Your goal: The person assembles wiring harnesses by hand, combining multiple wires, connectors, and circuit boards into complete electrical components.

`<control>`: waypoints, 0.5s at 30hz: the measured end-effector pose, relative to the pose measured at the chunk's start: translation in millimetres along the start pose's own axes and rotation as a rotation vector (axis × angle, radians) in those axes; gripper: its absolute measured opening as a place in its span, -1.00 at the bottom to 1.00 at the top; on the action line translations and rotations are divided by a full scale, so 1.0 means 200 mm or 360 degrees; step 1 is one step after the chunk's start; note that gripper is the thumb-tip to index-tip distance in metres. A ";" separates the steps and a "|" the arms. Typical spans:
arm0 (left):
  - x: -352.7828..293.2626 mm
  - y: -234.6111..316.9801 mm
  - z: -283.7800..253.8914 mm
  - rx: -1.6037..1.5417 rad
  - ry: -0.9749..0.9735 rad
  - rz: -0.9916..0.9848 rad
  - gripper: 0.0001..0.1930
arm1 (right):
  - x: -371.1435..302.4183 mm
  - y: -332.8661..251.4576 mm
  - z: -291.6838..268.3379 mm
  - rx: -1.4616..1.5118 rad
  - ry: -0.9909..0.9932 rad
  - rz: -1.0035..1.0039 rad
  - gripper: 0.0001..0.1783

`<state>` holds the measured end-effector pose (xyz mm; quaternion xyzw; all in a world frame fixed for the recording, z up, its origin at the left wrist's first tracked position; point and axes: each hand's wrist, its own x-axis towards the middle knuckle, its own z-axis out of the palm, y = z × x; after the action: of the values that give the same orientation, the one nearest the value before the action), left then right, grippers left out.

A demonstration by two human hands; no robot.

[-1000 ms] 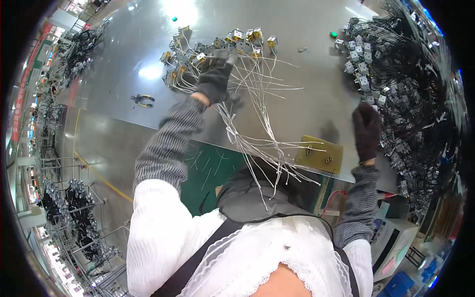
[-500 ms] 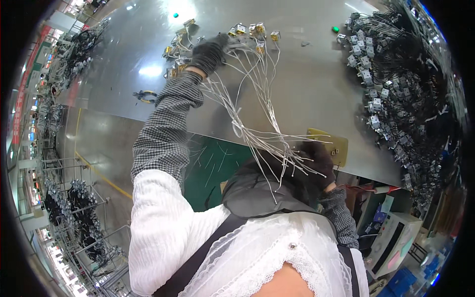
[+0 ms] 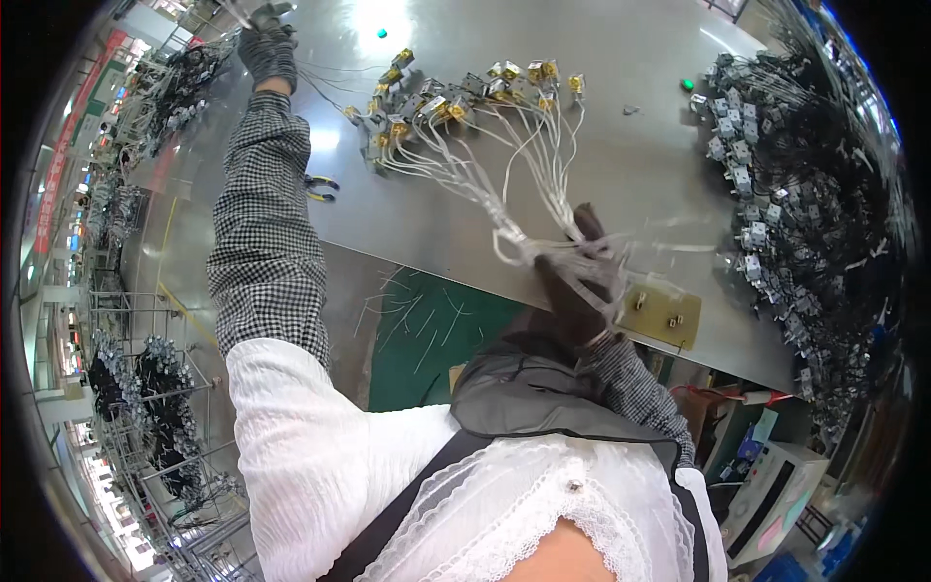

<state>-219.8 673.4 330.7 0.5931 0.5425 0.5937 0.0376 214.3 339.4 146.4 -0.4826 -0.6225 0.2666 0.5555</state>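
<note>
My right hand, in a dark glove, is closed around a bundle of white wires near the table's front edge. The loose wire ends beyond it are smeared by motion. From the bundle the wires fan out to several small metal blocks with yellow parts, lying in a cluster on the table. My left hand, also gloved, reaches to the far left with its fingers closed. Thin white wires stick out past its fingers, and others trail from it toward the cluster.
Yellow-handled pliers lie by the table's left edge. An olive-yellow plate with metal posts sits at the front right. A large heap of black-wired metal blocks covers the right side. A green mat with wire scraps lies below the edge.
My left hand has moved from the block cluster out to the far left. My right hand has risen from the table edge onto the wire bundle, and the wire ends have swung to the right.
</note>
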 end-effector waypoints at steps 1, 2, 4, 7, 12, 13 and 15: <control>0.01 0.03 -0.04 -0.0330 0.0085 -0.0267 -0.62 | 0.09 0.01 0.01 0.0029 0.0052 -0.0017 -0.39; 0.03 0.06 -0.07 -0.0349 0.0111 -0.0466 -0.60 | 0.18 0.02 0.01 0.0091 0.0125 -0.0075 -0.41; 0.05 0.10 -0.12 -0.0699 0.0026 -0.0622 -0.60 | 0.38 0.05 -0.01 0.0129 0.0162 -0.0251 -0.69; 0.08 0.11 -0.15 -0.1053 -0.0122 -0.0642 -0.60 | 0.69 -0.01 -0.08 -0.0100 0.0180 -0.0359 -0.72; 0.14 0.21 -0.19 -0.0988 -0.0028 -0.0831 -0.58 | 1.36 -0.36 -0.32 -0.0102 0.0036 -0.0261 -0.57; 0.14 0.27 -0.19 -0.1075 -0.0032 -0.0844 -0.63 | 1.46 -0.45 -0.36 -0.0123 0.0035 -0.0229 -0.53; 0.11 0.38 -0.15 -0.1220 -0.0091 -0.0881 -0.70 | 1.59 -0.59 -0.38 -0.0082 0.0073 -0.0265 -0.37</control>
<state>-202.9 639.8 407.4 0.3857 0.4206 0.7023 0.4255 277.4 562.9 405.6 -0.4493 -0.6542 0.1922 0.5773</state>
